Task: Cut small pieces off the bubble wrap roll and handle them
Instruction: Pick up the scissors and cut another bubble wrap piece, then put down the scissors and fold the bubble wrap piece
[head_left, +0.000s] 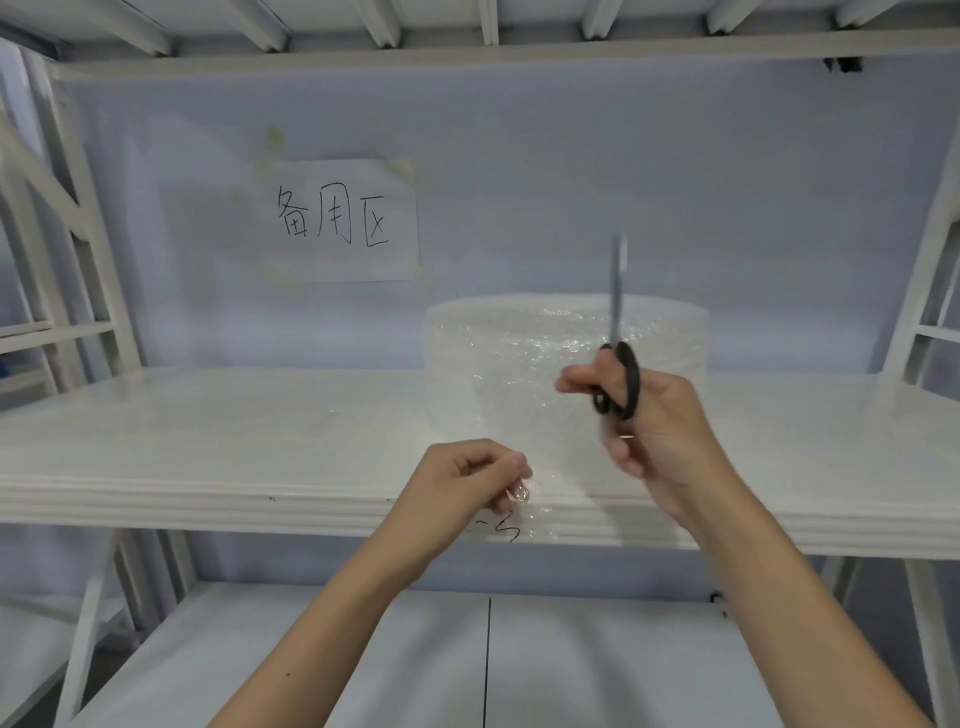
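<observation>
A wide roll of clear bubble wrap (524, 338) stands upright on the white shelf (218, 447), right of centre. A loose sheet (540, 447) hangs from the roll toward me and over the shelf's front edge. My left hand (467, 483) pinches the sheet's lower left corner at the shelf edge. My right hand (649, 421) holds black-handled scissors (618, 332) in front of the roll, with the blades together and pointing straight up. The scissors are to the right of the sheet and do not touch it.
A paper sign (345, 221) with handwritten characters is taped to the back wall. White frame uprights (78, 218) stand at both sides, and a lower shelf (395, 660) lies below my forearms. A black scribble (506, 525) marks the shelf's front edge.
</observation>
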